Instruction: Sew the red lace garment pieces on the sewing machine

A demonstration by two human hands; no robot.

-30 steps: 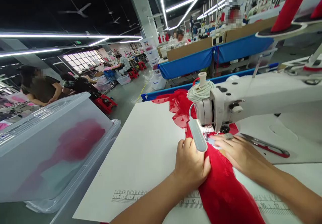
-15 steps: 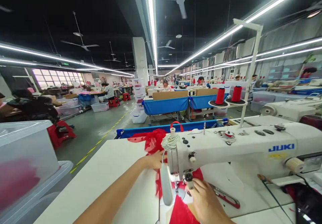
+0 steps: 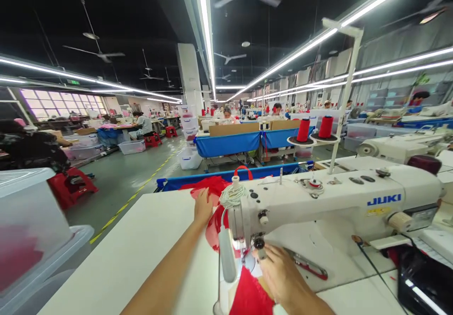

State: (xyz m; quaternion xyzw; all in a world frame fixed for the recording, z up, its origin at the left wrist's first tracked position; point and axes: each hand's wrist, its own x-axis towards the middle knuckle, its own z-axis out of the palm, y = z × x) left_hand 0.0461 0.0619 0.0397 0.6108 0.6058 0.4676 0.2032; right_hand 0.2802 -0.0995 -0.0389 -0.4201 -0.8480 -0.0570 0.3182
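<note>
A white JUKI sewing machine (image 3: 332, 206) stands on the white table (image 3: 141, 249) in front of me. Red lace fabric (image 3: 249, 296) runs under its needle and piles up behind it (image 3: 208, 185). My left hand (image 3: 203, 206) reaches past the machine's left side and rests flat on the red fabric behind the needle. My right hand (image 3: 281, 275) lies on the fabric just right of the presser foot, fingers near the needle. A small lamp (image 3: 226, 256) hangs beside the needle. Red-handled scissors (image 3: 307, 265) lie on the machine bed next to my right hand.
A clear plastic bin (image 3: 31, 239) with red fabric inside stands at my left. Two red thread cones (image 3: 314, 128) sit on a stand behind the machine. Blue fabric troughs (image 3: 230, 143), other machines and seated workers fill the hall beyond.
My head has lifted, so the view now shows the hall. My left hand moved from in front of the needle to the fabric behind the machine; the right hand stayed by the presser foot.
</note>
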